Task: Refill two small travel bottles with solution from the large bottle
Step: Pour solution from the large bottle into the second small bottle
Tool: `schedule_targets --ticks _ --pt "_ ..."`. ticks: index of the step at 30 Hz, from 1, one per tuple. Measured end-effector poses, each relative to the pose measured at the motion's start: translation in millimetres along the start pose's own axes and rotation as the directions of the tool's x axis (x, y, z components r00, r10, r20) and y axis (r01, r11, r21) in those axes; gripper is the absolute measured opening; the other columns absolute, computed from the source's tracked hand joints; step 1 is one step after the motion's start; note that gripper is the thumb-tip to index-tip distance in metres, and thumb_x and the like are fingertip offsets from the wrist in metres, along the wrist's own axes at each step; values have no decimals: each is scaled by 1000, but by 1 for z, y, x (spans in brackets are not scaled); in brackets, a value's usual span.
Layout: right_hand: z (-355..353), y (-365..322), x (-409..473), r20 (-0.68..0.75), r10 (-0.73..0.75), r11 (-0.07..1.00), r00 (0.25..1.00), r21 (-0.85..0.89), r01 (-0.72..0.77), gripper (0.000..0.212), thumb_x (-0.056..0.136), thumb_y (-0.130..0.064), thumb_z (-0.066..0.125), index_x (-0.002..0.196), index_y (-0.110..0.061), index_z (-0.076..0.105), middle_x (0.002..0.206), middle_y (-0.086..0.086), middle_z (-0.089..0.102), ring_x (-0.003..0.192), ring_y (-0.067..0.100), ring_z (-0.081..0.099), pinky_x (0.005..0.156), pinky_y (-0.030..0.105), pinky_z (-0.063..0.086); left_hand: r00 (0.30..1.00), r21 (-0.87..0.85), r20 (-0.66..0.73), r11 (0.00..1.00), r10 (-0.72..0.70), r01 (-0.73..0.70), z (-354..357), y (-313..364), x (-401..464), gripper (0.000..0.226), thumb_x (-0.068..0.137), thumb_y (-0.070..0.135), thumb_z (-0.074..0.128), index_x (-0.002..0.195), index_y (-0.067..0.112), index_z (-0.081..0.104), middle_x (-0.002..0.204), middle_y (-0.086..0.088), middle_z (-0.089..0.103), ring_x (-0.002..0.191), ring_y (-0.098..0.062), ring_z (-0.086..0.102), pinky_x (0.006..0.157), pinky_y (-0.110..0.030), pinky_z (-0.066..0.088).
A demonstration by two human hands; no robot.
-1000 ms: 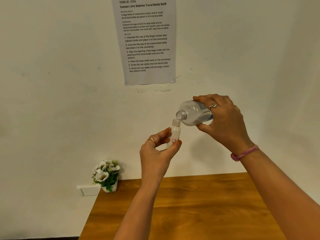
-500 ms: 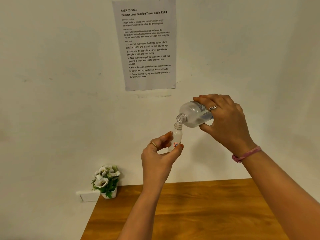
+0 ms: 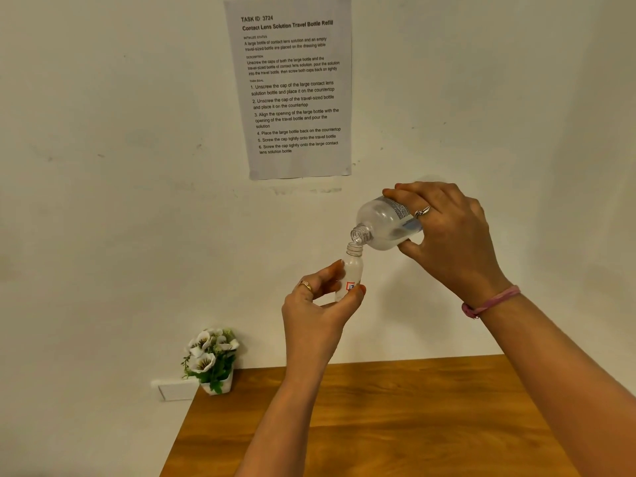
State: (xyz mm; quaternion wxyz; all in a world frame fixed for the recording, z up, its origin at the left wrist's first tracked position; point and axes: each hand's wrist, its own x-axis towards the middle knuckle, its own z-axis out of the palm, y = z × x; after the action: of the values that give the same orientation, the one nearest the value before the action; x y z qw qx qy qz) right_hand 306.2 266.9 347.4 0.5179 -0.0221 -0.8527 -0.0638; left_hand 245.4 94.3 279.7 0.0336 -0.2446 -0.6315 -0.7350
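Note:
My left hand (image 3: 318, 306) pinches a small white travel bottle (image 3: 352, 270) upright between thumb and fingers, well above the table. The bottle has no cap and a red-edged label near my thumb. My right hand (image 3: 447, 235) grips the large clear bottle (image 3: 385, 223), tilted with its uncapped mouth pointing down-left. That mouth sits right over the small bottle's opening, almost touching it. No caps and no second travel bottle are in view.
A wooden table (image 3: 395, 418) lies below my arms. A small white pot of artificial flowers (image 3: 211, 359) stands at its back left corner, next to a white wall socket (image 3: 177, 389). A printed instruction sheet (image 3: 292, 87) hangs on the wall.
The large bottle has tipped steeper and its mouth has closed onto the small bottle's opening. Both hands sit a little lower in view as the camera tilted up.

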Motion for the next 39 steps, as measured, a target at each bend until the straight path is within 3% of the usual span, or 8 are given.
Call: schedule_targets --ticks 39 --pt "-5 -1 3 -7 -1 1000 1000 -18 1 62 65 -12 82 122 -16 60 119 7 63 111 32 56 80 45 45 1000 -15 -8 1000 -14 13 3 1 0 37 69 18 82 102 29 70 97 11 71 87 3 63 59 -1 43"
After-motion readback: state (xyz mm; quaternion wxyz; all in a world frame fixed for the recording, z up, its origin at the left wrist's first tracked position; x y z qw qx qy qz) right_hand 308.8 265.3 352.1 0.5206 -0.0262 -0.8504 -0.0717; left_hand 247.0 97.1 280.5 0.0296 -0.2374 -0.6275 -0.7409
